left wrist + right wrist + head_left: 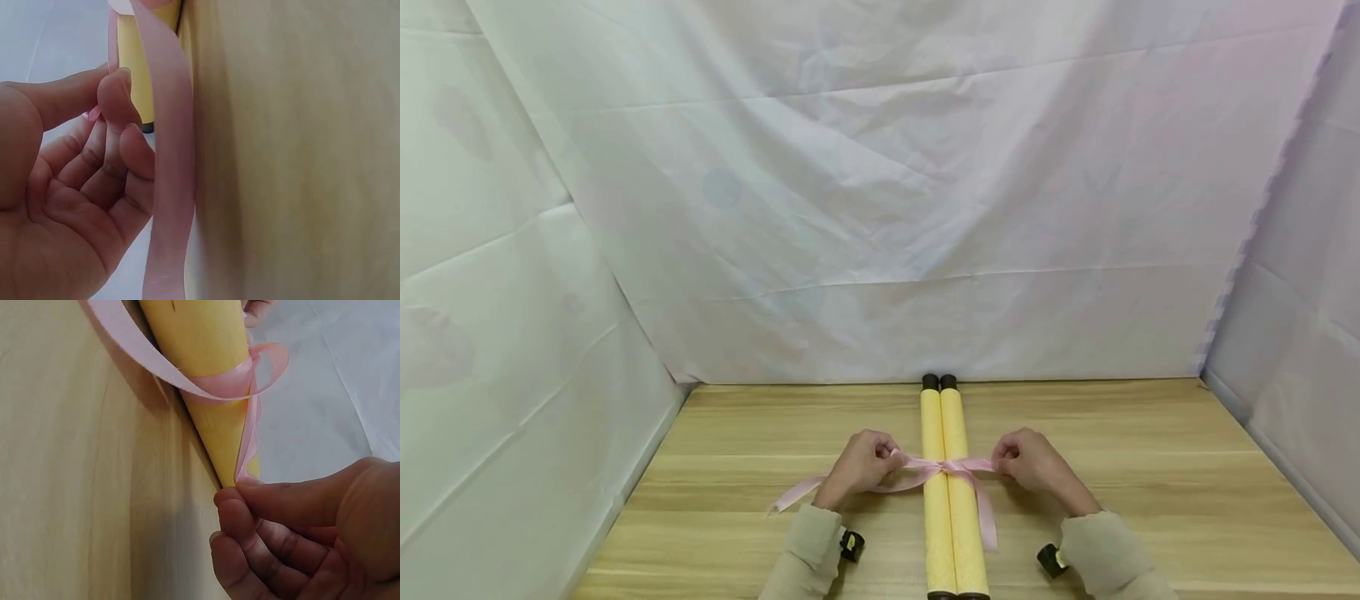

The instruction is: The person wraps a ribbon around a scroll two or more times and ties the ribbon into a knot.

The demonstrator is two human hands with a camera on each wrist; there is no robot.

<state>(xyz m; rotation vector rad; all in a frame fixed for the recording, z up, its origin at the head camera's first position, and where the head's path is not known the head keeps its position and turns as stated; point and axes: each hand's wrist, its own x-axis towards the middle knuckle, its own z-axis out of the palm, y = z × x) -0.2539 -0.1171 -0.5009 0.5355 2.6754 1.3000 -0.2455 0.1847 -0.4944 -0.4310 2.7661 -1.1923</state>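
Observation:
Two yellow scrolls [934, 517] with dark end knobs lie side by side on the table, running away from the person. A pink ribbon [984, 508] goes round both and is knotted on top near their middle. To the left of the scrolls, my left hand [867, 462] pinches one part of the ribbon between thumb and forefinger. My right hand [1030, 460] pinches another part on the right side, drawn out straight from the knot. One loose tail hangs over the right scroll; the other trails left, passing behind the left hand.
The wood-grain table [737, 433] is bordered at the back by a white cloth [880, 208] and by white cloth sides. Small black wrist devices show below the left sleeve [808, 542] and the right sleeve [1108, 550].

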